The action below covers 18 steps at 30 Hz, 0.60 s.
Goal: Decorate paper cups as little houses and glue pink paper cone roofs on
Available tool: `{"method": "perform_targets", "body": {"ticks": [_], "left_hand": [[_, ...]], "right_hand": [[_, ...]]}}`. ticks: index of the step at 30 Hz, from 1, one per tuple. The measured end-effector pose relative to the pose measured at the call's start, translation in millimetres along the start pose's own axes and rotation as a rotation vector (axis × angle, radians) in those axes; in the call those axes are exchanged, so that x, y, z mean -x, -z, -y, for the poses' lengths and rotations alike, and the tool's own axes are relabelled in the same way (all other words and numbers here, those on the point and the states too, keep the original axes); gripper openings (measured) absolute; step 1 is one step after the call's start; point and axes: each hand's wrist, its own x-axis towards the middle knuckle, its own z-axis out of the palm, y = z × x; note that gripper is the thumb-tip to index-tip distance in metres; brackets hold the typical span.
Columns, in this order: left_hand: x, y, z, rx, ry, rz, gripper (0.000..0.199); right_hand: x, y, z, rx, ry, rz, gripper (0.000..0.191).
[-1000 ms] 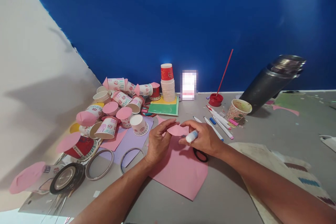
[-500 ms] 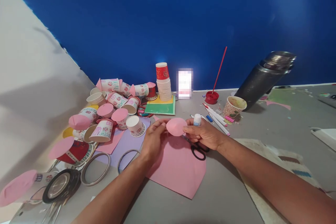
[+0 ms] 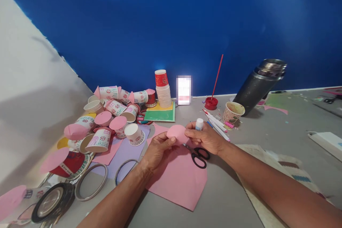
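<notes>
A small rounded pink paper piece [image 3: 177, 134] is pinched between both hands, above a larger sheet of pink paper [image 3: 179, 181]. My left hand [image 3: 157, 151] holds its left edge, thumb on top. The right edge is in the fingers of my right hand [image 3: 205, 137]. A white-capped glue stick [image 3: 199, 124] shows just behind the right hand's fingers; whether the hand touches it I cannot tell. Black-handled scissors [image 3: 200, 157] lie on the pink sheet below the right hand, their blades partly hidden. A decorated paper cup [image 3: 134, 134] stands left of my left hand.
Several decorated cups with pink paper tops [image 3: 100, 140] crowd the left. Tape rolls [image 3: 92, 182] lie in front of them. A cup stack [image 3: 164, 96] stands at the back. Markers [image 3: 217, 121], a patterned cup [image 3: 233, 113], a dark flask [image 3: 256, 89] and a cloth [image 3: 267, 171] are on the right.
The pink paper piece has tilted, and my left thumb now lies over its lower left edge. More of the scissors shows. The whole view has shifted slightly.
</notes>
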Motion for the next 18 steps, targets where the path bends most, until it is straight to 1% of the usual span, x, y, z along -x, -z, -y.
{"method": "perform_targets", "body": {"ticks": [2,4,6,8,9,11,13,14,15,18], "left_hand": [[0,0.3,-1,0.058,0.04,-0.001,0.028],[-1,1.0,-3,0.163,0.126,0.044,0.041],[-2,2.1,-6,0.237,0.207,0.14,0.055],[-3,3.3,-8,0.259,0.242,0.196,0.066],[-3,3.8,-10,0.259,0.25,0.204,0.07],[-3,4.1,-11,0.254,0.241,0.186,0.075],[-2,3.4,-12,0.247,0.214,0.146,0.072],[-2,2.6,-12,0.247,0.199,0.121,0.069],[-2,1.6,-12,0.247,0.185,0.094,0.066],[-1,-2.5,-10,0.231,0.098,0.014,0.058]], "right_hand": [[4,-3,5,0.203,0.131,-0.106,0.033],[10,-7,7,0.416,0.273,-0.181,0.026],[14,-12,6,0.569,0.356,-0.16,0.019],[17,-14,4,0.646,0.342,-0.064,0.011],[18,-14,3,0.651,0.309,-0.003,0.015],[19,-12,4,0.597,0.239,0.129,0.031],[18,-8,7,0.525,0.218,0.216,0.034],[17,-6,8,0.519,0.23,0.219,0.032],[16,-4,9,0.539,0.249,0.193,0.031],[14,-4,7,0.692,0.293,0.006,0.03]]}}
